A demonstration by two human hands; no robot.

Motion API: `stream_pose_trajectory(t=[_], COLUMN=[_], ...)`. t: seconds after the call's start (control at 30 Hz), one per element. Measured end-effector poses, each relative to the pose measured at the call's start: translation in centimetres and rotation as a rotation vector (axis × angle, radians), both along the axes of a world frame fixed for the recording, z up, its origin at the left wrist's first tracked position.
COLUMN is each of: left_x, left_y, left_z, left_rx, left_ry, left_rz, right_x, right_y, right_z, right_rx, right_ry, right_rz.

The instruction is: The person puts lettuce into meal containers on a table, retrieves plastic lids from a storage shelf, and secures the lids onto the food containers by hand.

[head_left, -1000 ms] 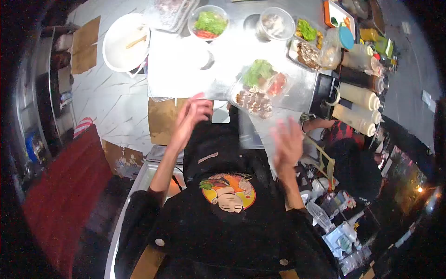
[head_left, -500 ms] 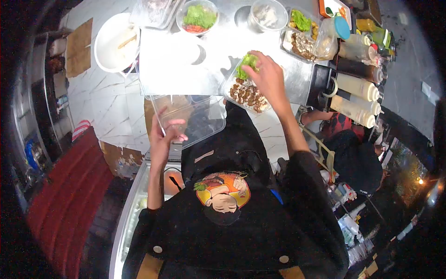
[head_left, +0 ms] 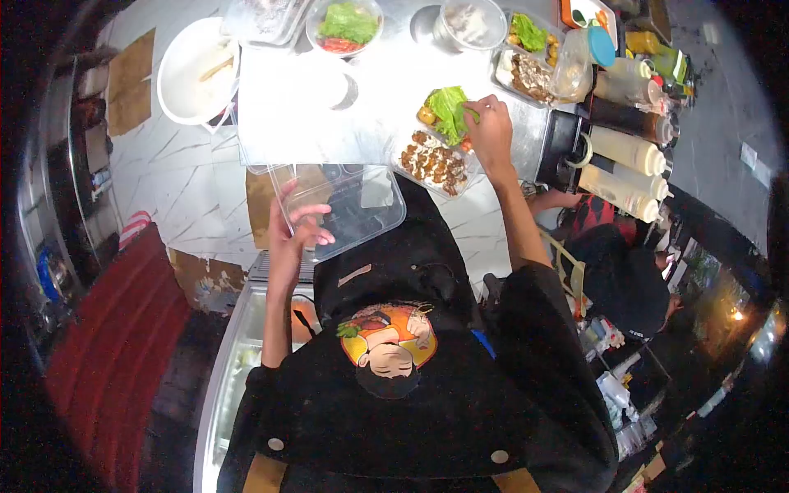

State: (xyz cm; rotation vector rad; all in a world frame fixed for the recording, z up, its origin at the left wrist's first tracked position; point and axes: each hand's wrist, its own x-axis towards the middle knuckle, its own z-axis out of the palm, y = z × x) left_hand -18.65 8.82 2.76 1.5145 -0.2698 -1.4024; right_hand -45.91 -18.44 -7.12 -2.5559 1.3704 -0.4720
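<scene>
My left hand (head_left: pixel 297 228) holds a clear plastic lid (head_left: pixel 366 215) by its left side, tilted below the table's front edge. A clear meal container (head_left: pixel 454 194) stands at that edge, just right of the lid. In its front part lies chopped browned meat (head_left: pixel 433 162) with white sauce. Behind the meat are a green lettuce leaf (head_left: pixel 448 115) and small yellow potatoes (head_left: pixel 426 115). My right hand (head_left: pixel 492 135) is at the leaf's right edge, its fingers closed on it. Those fingertips are partly hidden, and a bit of red shows beneath them.
A similar filled container (head_left: pixel 526 78) stands behind on the right, beside several sauce bottles (head_left: pixel 629 152). At the back are a bowl of lettuce and red slices (head_left: pixel 345 29) and a round clear tub (head_left: pixel 471 25). A white bucket (head_left: pixel 197 74) is left. Another person (head_left: pixel 616 275) is at right.
My right hand has shifted from over the lettuce to its right edge, uncovering the leaf and potatoes. The leaf now looks more spread out. My left hand keeps the lid in nearly the same place.
</scene>
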Motion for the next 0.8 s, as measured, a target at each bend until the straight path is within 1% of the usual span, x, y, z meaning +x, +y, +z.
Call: stream_pose_trajectory(t=[0.07,0.17,0.2,0.3,0.4,0.5,0.57,0.7,0.8], left_x=[0.0,-0.1,-0.1,-0.2,-0.1,-0.1,-0.1,-0.1,-0.2], left_y=[-0.6,-0.9,-0.9,-1.0,-1.0,-1.2,-1.3,-1.7,-1.9], left_z=[0.4,0.4,0.4,0.3,0.0,0.1,0.1,0.2,0.4], left_rx=[-0.003,-0.012,-0.017,-0.01,-0.001,0.007,0.007,0.024,0.033], left_ry=[-0.005,-0.001,0.001,0.03,0.009,0.015,0.013,0.027,0.026], left_rz=[-0.003,-0.011,-0.014,-0.017,-0.038,-0.026,-0.028,-0.021,-0.02], right_x=[0.3,1.9,2.1,3.0,2.9,3.0,3.2,4.4,4.5], right_y=[0.1,0.5,0.7,1.5,2.1,2.2,2.2,2.5,2.8], right_z=[0.0,-0.5,-0.3,0.2,-1.0,-1.2,-1.0,0.3,-0.1], right_rx=[0.064,0.166,0.253,0.216,0.198,0.221,0.235,0.287,0.234], right_ry=[0.091,0.172,0.17,0.088,0.02,0.001,0.043,0.058,0.037], right_rz=[0.02,-0.059,-0.087,-0.058,-0.018,-0.037,-0.055,-0.11,-0.118])
